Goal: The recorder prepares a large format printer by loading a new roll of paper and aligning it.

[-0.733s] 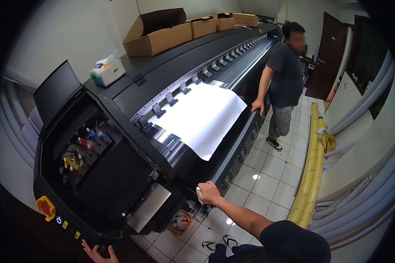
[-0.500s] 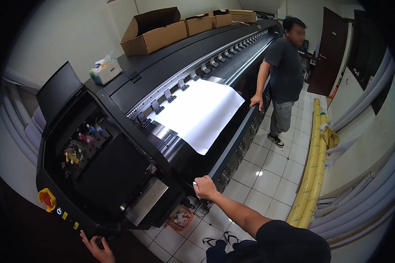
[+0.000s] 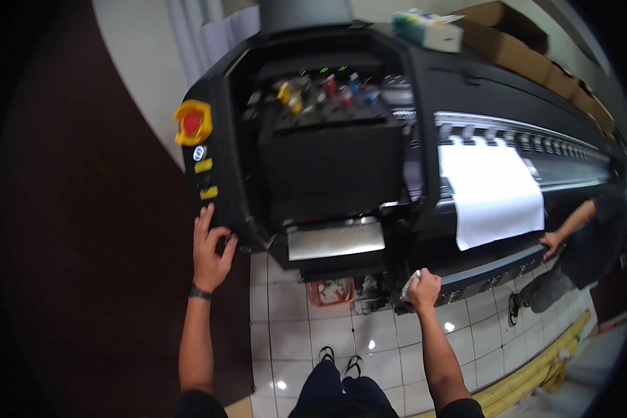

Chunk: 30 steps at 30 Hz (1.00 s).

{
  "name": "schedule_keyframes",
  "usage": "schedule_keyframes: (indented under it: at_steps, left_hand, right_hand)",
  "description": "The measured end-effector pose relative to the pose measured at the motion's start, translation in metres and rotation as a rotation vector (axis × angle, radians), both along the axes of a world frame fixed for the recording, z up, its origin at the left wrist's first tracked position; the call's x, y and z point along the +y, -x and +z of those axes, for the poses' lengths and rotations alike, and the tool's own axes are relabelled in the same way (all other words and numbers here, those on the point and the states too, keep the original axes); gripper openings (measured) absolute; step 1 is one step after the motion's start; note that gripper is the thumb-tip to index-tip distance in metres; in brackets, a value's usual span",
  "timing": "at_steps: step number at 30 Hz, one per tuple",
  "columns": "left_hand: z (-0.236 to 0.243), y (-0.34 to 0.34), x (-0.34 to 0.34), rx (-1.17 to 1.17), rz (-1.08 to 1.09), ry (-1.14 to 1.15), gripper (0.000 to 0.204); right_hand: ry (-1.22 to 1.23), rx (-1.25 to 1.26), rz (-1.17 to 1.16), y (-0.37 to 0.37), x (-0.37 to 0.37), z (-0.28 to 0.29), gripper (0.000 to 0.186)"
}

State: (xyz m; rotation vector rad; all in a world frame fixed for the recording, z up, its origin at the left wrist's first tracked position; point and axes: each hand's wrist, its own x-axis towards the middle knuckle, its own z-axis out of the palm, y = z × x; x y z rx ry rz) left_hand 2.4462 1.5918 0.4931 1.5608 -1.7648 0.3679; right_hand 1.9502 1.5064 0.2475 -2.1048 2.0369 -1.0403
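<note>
resting near the left corner of the large black wide-format printer (image 3: 331, 184), your left hand (image 3: 211, 254) has its fingers spread, perhaps for balance; nothing shows in them, and whether they touch the casing is hard to tell. your right hand (image 3: 426, 289) has its fingers curled round a crumpled white wad (image 3: 407, 285), tissue or cloth, at the near left end of the long grey front bar (image 3: 494, 267); your knuckles hide whether the bar is gripped too. farther right, a co-worker's hand (image 3: 552, 245) is on the bar, maybe supporting that side. a glossy white sheet (image 3: 494, 198) hangs down the front, probably held by the grey clips (image 3: 491, 137). blur softens the coloured ink fittings (image 3: 345, 90).
</note>
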Motion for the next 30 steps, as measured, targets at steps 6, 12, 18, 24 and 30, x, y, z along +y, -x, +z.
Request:
schedule_keyframes:
  at_steps: [6,12,18,24,30]
  left_hand:
    - [-0.012,-0.026,0.012,-0.118,0.022,0.121,0.018]
    - [-0.045,-0.038,-0.016,-0.004,-0.184,0.398,0.014]
    - [-0.058,-0.063,-0.044,0.046,-0.392,0.556,0.019]
    - [-0.067,-0.041,-0.050,0.135,-0.402,0.629,0.022]
    - [-0.061,-0.046,-0.054,0.160,-0.359,0.614,0.025]
  right_hand:
    - [0.028,0.062,0.069,-0.023,-0.001,-0.004,0.009]
    - [0.096,0.047,0.004,-0.015,0.000,-0.013,0.008]
    - [0.219,0.049,-0.014,-0.025,0.001,-0.020,0.019]
    - [0.377,0.046,0.016,-0.011,-0.009,-0.041,0.028]
    - [0.423,0.061,0.052,-0.004,-0.013,-0.046,0.029]
